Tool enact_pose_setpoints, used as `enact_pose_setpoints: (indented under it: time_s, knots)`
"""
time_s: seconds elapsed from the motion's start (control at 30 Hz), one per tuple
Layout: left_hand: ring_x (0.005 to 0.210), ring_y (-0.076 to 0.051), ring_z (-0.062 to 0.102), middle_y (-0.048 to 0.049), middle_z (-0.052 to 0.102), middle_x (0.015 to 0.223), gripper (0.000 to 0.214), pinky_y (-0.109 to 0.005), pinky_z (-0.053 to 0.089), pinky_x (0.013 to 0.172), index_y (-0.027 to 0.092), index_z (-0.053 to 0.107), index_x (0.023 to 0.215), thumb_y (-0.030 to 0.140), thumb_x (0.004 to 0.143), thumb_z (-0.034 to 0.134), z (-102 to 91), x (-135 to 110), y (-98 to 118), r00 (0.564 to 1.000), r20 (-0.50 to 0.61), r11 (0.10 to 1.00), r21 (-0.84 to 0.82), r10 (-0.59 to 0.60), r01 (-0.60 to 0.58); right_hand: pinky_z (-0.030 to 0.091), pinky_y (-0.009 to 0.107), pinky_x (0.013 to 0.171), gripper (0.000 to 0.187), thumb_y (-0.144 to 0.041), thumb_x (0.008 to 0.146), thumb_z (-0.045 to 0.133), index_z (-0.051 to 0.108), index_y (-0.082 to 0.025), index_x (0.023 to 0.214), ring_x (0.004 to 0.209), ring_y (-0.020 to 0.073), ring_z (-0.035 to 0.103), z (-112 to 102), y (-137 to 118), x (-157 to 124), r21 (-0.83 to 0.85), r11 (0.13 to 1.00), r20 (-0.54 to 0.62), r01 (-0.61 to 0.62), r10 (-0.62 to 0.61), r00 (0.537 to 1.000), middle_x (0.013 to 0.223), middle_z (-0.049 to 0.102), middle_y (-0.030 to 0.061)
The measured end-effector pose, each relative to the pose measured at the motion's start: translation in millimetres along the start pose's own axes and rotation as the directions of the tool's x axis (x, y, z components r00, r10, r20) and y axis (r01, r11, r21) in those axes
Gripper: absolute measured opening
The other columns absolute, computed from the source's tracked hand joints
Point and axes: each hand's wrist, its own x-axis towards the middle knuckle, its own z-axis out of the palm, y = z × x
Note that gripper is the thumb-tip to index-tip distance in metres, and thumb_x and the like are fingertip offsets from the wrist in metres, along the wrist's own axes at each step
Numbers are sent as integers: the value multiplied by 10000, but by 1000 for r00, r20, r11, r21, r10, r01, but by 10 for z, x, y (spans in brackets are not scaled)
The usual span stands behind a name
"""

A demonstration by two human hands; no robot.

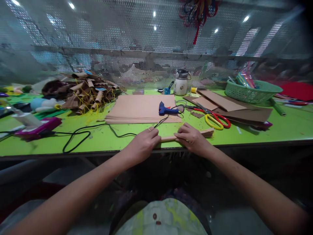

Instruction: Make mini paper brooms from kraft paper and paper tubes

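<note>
Near the table's front edge lies a thin roll of brown paper (169, 138), held from both ends. My left hand (146, 143) is closed on its left end, and a ring shows on one finger. My right hand (192, 138) grips it further right, fingers bent over it. Past my right hand a flared brown paper end (207, 132) with a bit of yellow string sticks out; whether it belongs to the same roll is hidden. Just beyond my hands, a blue glue gun (168, 109) rests on a stack of brown paper sheets (139, 106).
Red-handled and yellow-handled scissors (214, 120) lie right of the stack, before brown card pieces (225, 99). A green basket (251, 93) stands behind. At left are a heap of paper rolls (90, 91), a purple power strip (41, 128) and a black cord (80, 130). A bottle (181, 85) stands at the back.
</note>
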Motion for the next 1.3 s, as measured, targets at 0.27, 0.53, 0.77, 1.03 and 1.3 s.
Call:
enact_pose_setpoints:
  time_s: [0.27, 0.53, 0.77, 1.03, 1.3]
  knots:
    - [866, -238, 444, -103, 537, 906, 216, -373, 439, 810, 93, 597, 1028, 98, 917, 412, -2, -44, 158, 998, -35, 995, 83, -50, 53, 450, 354, 703, 164, -178, 914, 551, 680, -148, 1011, 816, 211, 466, 51, 7, -45, 60, 998, -46, -21, 24, 999, 844, 594, 95]
    - [873, -236, 453, -112, 556, 934, 301, -390, 459, 844, 54, 584, 1139, 37, 889, 419, 27, -106, 128, 998, -26, 998, 40, -56, 57, 448, 348, 730, 158, -175, 916, 549, 681, -157, 1001, 839, 206, 476, 76, 16, -43, 111, 993, -41, -48, 53, 998, 857, 600, 87]
    - [879, -249, 476, -109, 589, 952, 352, -401, 486, 775, 104, 592, 1177, 16, 867, 452, 65, -131, 126, 991, -27, 990, 58, -129, 130, 440, 338, 753, 183, -217, 935, 528, 693, -157, 989, 838, 196, 490, 72, -14, -21, 114, 991, -39, -73, 78, 996, 860, 614, 86]
    - [890, -233, 520, -98, 613, 959, 331, -387, 498, 811, 140, 624, 1127, 29, 883, 429, 19, -95, 124, 981, 70, 984, 27, -180, 179, 429, 310, 707, 186, -207, 934, 522, 706, -178, 931, 824, 190, 498, 118, -33, -15, 121, 987, -61, -107, 115, 992, 829, 614, 74]
    - [1014, -257, 525, -114, 619, 1042, 377, -415, 452, 958, 116, 604, 1165, 7, 879, 385, 38, -70, 209, 957, 135, 965, 99, -255, 243, 433, 327, 714, 204, -233, 942, 511, 706, -178, 920, 830, 191, 513, 154, -45, -21, 150, 982, -72, -116, 128, 989, 824, 615, 72]
